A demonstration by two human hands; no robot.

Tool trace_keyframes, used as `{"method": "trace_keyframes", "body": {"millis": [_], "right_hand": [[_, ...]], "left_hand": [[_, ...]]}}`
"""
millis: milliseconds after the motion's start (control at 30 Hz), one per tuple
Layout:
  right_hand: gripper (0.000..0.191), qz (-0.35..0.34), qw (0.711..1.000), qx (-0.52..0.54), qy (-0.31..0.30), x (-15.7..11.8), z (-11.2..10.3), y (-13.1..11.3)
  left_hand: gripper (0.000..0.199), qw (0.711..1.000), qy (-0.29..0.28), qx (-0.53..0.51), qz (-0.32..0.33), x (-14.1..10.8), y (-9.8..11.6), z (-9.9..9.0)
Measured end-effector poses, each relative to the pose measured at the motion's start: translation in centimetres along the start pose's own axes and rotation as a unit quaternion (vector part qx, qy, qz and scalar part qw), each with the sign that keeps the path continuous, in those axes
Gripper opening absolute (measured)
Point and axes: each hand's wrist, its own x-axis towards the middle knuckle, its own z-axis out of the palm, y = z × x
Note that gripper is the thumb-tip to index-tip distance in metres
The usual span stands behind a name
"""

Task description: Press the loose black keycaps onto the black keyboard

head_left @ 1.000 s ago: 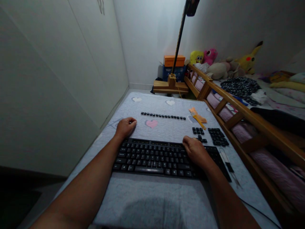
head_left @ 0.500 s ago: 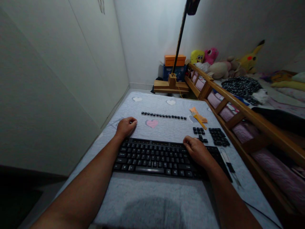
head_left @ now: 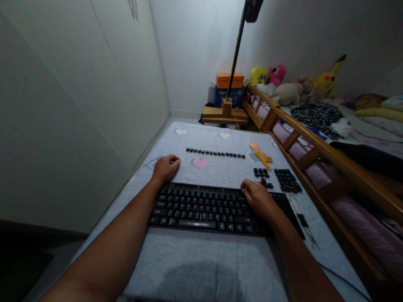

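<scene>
A black keyboard (head_left: pixel 197 208) lies across the patterned cloth, its top row and right-hand block without keycaps. My left hand (head_left: pixel 166 170) rests on the cloth just beyond the keyboard's far left corner, fingers curled closed, their inside hidden. Over the right part of the keyboard is my right hand (head_left: pixel 258 198), thumb and fingers drawn together at the far edge; I cannot tell what is between them. Beyond both hands runs a line of black keycaps (head_left: pixel 215 153). More loose keycaps (head_left: pixel 286 180) sit in groups to the right. A wire keycap puller (head_left: pixel 302 219) lies by the keyboard's right end.
A yellow-handled brush (head_left: pixel 263 161) lies on an orange cloth (head_left: pixel 267 157) at the far right. Along the right side runs a wooden bed rail (head_left: pixel 315 145). A wooden stand (head_left: pixel 226 110) with a black pole is behind the table. A cable (head_left: pixel 343 278) trails off at lower right.
Both hands keep their places and the keyboard and keycaps lie as before. Only the camera view has shifted slightly.
</scene>
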Motion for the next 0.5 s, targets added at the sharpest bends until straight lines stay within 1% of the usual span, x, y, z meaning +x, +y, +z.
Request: {"method": "trace_keyframes", "body": {"millis": [200, 367, 500], "right_hand": [[0.014, -0.016, 0.999, 0.035, 0.006, 0.0, 0.0, 0.7], [0.014, -0.008, 0.999, 0.033, 0.022, -0.1, 0.0, 1.2], [0.015, -0.005, 0.999, 0.052, 0.017, -0.1, -0.1, 1.3]], "left_hand": [[0.033, 1.0, 0.0, -0.001, 0.002, 0.1, -0.1, 0.0], [0.032, 1.0, 0.001, -0.004, 0.003, 0.1, -0.4, 0.2], [0.033, 1.0, 0.002, -0.001, 0.003, 0.1, -0.4, 0.2]]}}
